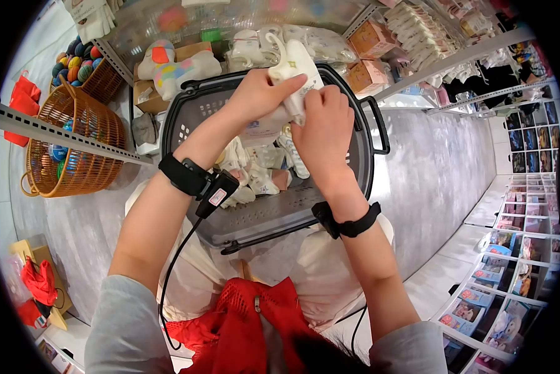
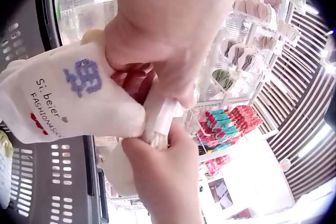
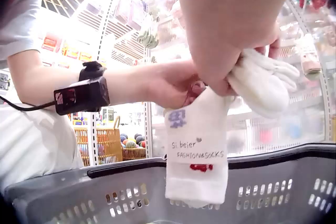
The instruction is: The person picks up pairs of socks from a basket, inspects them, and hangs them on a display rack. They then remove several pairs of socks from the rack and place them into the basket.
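Both hands hold a pair of white socks point(image 1: 290, 65) above a grey shopping basket point(image 1: 269, 221). My left hand point(image 1: 258, 93) grips the socks from the left, its thumb laid across them. On the other side my right hand point(image 1: 323, 128) pinches them with curled fingers. In the left wrist view, a sock point(image 2: 68, 95) shows a purple pattern, black lettering and a small red mark, with a white strip point(image 2: 165, 116) between the hands. The lettered sock point(image 3: 197, 148) hangs down in the right wrist view, while another white part point(image 3: 262, 85) sticks out beyond my right hand.
More pale socks point(image 1: 258, 177) lie inside the basket, whose black handle point(image 1: 379, 128) juts out at the right. A wicker basket point(image 1: 74, 140) with balls stands at the left. Bagged white goods point(image 1: 320, 43) sit behind, and a shelf rail point(image 1: 448, 65) runs at the right.
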`<state>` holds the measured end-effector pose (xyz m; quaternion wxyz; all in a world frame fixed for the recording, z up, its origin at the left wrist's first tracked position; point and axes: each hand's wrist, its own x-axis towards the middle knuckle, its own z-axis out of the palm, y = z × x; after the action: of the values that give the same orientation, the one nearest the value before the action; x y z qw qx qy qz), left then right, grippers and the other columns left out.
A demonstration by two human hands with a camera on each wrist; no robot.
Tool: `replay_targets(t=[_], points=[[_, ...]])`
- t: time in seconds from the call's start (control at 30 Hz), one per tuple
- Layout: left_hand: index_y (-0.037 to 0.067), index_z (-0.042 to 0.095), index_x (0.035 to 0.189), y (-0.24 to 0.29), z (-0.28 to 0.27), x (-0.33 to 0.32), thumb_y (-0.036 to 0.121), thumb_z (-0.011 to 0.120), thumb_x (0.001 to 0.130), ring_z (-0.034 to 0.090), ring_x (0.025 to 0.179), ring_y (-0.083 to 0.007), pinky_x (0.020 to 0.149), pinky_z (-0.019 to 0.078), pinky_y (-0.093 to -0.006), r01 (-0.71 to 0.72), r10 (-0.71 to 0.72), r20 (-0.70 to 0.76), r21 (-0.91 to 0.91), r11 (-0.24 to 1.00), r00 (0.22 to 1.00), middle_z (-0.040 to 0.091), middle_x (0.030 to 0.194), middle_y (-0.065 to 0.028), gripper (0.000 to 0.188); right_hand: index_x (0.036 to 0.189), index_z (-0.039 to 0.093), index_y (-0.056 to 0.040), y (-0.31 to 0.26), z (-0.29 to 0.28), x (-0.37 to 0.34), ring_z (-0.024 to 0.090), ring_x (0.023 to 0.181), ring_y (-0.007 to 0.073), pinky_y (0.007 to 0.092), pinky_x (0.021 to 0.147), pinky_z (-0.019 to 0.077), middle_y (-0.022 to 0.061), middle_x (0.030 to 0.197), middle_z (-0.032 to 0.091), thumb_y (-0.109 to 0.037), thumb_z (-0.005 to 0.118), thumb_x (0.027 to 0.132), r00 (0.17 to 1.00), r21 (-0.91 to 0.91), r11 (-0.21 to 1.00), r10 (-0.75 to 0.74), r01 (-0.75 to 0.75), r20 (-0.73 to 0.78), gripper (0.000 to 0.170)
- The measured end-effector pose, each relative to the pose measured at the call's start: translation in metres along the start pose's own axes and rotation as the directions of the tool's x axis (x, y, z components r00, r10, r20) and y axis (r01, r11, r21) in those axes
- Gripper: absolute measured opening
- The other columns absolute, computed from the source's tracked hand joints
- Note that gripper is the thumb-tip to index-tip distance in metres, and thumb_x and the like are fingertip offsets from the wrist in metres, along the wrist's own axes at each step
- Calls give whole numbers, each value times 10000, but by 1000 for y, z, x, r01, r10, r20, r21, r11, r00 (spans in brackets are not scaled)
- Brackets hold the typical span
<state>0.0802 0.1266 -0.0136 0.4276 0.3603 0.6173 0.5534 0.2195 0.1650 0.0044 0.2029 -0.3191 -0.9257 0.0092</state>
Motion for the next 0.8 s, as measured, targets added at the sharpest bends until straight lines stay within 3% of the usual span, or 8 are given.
replay_targets(t=[0.07,0.17,0.23,0.3,0.43,0.57,0.67,0.8], points=[[9,627,949,-6,-4,1,321,605,809,555,741,-84,646,436,-250,-50,49,-23,-36,998,999,631,842,-45,343,847,508,-37,1,-5,1,465,873,304,362,761,382,114,927,458,-105,691,601,988,73,986,-142,147,-68,314],[14,620,974,-1,-17,5,270,595,818,553,756,-75,653,435,-240,-15,16,8,-123,992,1000,629,871,-31,300,872,522,-38,20,-2,13,465,881,310,374,771,388,130,953,457,-106,677,632,961,361,913,-98,190,-257,293],[28,600,1021,6,-21,1,285,588,826,546,766,-52,630,424,-214,-59,65,56,-106,993,996,628,873,-17,323,938,534,-22,31,-13,22,506,923,267,346,819,405,138,969,506,-109,652,704,977,534,842,39,82,-211,276],[35,591,1041,9,-22,-4,297,584,831,543,764,-43,612,417,-200,-94,106,86,-130,987,991,625,874,-11,337,1011,524,2,36,-10,25,549,874,188,292,768,444,108,963,558,-125,622,767,956,876,415,250,-246,151,292],[-10,521,1070,7,-23,-3,348,508,877,586,794,-89,629,483,-218,-10,17,134,-50,999,991,603,927,-59,407,1086,512,23,40,-4,27,571,814,113,245,707,464,59,953,591,-129,581,828,752,726,-237,-31,-646,659,307],[-19,521,1040,8,-18,-4,377,478,887,582,745,-79,599,482,-220,-42,44,80,-30,999,996,602,871,-62,427,1034,548,38,31,-5,25,572,782,85,209,683,460,59,900,611,-116,585,828,803,805,-13,50,-594,593,259],[-5,531,1024,-5,-21,9,357,473,892,563,712,-63,587,448,-194,94,-91,35,-69,993,995,599,820,-31,390,1006,557,41,31,5,26,570,756,78,205,671,455,60,870,617,-92,576,833,869,882,-72,153,-466,472,219],[11,574,981,6,-22,6,317,527,865,534,697,-49,597,405,-181,-21,22,32,-26,999,999,600,782,-4,330,970,556,33,32,10,30,565,740,72,200,658,445,61,865,618,-67,561,839,890,941,-124,306,-314,338,164]])
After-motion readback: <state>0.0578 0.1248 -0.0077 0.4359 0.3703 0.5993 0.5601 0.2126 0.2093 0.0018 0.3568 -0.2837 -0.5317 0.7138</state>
